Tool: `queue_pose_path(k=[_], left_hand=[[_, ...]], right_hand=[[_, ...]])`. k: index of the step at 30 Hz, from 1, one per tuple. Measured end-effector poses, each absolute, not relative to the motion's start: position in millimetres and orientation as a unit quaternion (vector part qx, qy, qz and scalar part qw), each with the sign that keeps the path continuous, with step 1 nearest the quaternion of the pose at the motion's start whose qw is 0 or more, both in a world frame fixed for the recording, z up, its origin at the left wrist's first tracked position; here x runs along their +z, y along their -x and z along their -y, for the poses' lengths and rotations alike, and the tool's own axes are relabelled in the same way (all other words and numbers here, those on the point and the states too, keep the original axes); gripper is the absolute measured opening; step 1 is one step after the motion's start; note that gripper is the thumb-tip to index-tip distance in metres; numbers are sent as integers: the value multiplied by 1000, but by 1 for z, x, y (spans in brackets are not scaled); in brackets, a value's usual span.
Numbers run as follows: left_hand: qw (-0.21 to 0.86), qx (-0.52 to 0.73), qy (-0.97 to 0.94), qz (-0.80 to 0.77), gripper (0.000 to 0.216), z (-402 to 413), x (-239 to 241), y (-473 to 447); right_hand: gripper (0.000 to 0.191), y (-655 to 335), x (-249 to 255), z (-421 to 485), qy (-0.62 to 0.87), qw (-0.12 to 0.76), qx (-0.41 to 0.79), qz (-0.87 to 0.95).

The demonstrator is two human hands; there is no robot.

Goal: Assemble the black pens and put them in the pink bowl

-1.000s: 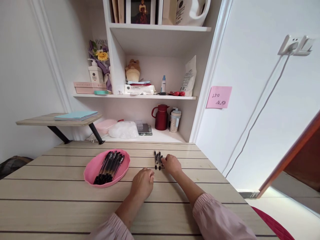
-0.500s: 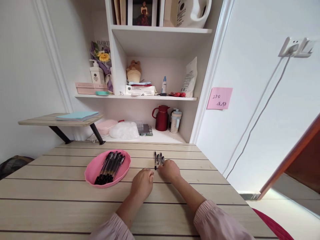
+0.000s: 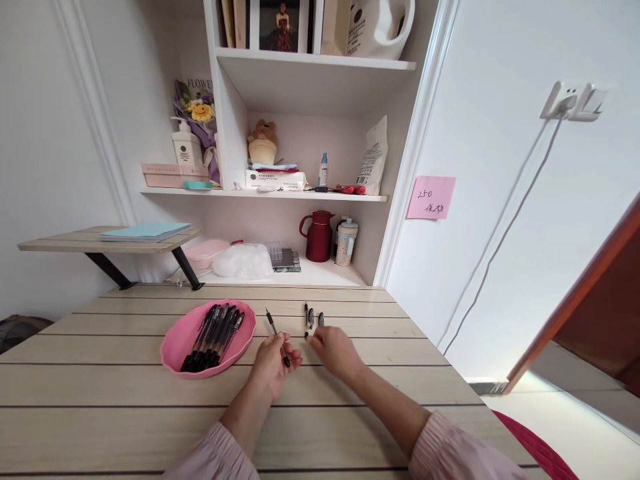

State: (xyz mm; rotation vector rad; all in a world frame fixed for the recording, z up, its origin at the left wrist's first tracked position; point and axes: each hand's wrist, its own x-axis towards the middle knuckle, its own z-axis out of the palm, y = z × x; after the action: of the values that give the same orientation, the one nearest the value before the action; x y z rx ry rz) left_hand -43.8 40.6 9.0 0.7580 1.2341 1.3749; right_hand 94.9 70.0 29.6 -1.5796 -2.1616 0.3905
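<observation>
My left hand (image 3: 274,363) is closed on an uncapped black pen (image 3: 271,321), gripped with the thumb on top, its tip pointing away and its dark end showing below the fingers. To the right, my right hand (image 3: 336,350) hovers low over the table with its fingers curled together; whatever is in them is hidden. Just beyond its fingertips another uncapped pen (image 3: 306,317) lies on the table, with a pen cap (image 3: 311,318) close beside it. A second cap (image 3: 321,320) lies further right, behind the right hand's knuckles.
A pink scalloped dish (image 3: 171,347) on the left holds several black pens (image 3: 213,337). A small raised stand (image 3: 60,245) with a blue notebook (image 3: 145,232) is at the back left. Behind the table, shelves hold a red jug (image 3: 319,237) and a tumbler (image 3: 346,243).
One of the two uncapped pens on the table is now in my left hand, which has turned palm up and moved slightly left. My right hand has shifted a little toward me.
</observation>
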Motion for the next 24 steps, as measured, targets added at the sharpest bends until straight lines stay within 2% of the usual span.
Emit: queue_pose_path(k=[4,9,13,18,22,24], left_hand=[[560,581,-298,-510,12,-40,10,42],[551,573,-318,-516,19,-39,9,39],[533,559,-350,-530,23,-38,7,40],[508,518,-414,-550,24,-39,5,38],[477,473,-484,-561,20,-42,1,33],[456,455,-518,-563,17,-43,0,30]], right_hand=[[22,-118,30,-111,658,217,135,708],[26,-110,16,-125,678,212,150,688],[21,-102,8,-124,679,222,171,678],[4,-116,7,-122,659,270,220,667],[2,-130,11,-118,617,331,300,648],[9,-134,15,-116,592,363,341,634]])
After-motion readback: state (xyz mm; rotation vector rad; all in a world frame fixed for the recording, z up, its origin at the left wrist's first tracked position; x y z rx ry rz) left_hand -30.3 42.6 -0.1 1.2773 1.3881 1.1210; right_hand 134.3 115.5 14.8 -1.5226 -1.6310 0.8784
